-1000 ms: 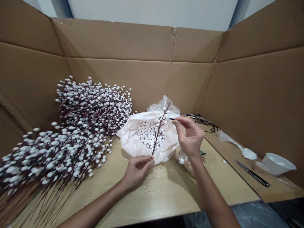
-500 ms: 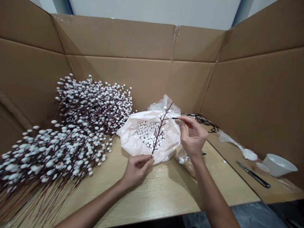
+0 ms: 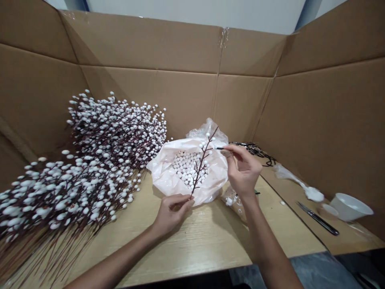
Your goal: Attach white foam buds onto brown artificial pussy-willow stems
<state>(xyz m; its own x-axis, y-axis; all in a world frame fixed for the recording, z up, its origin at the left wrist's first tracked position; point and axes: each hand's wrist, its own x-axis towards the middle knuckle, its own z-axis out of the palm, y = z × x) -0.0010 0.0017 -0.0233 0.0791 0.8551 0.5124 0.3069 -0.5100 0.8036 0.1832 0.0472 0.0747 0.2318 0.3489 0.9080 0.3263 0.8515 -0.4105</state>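
Observation:
My left hand [image 3: 173, 212] pinches the lower end of a dark brown artificial twig [image 3: 199, 173], which slants up and to the right. A few white berries sit near its upper part, while lower side stubs are bare. In my right hand [image 3: 243, 168] is a thin black stick [image 3: 220, 148], its pale tip close to the twig's right side; whether they touch I cannot tell. Behind and below the twig lies an open pinkish-white plastic bag [image 3: 164, 160] full of loose white foam balls [image 3: 186, 166].
Piles of white-berried stems [image 3: 117, 128] lie at left. Right of the bag are a partly hidden clear bag [image 3: 233, 200], black wires [image 3: 255, 150], a white spoon [image 3: 313, 194], a black-handled pointed tool [image 3: 319, 218] and a white cup [image 3: 350, 206]. Cardboard walls [image 3: 150, 88] enclose the table [image 3: 192, 245].
The view has shifted slightly. Both hands keep their grips, and the stick stays by the twig's upper right side with hardly any movement.

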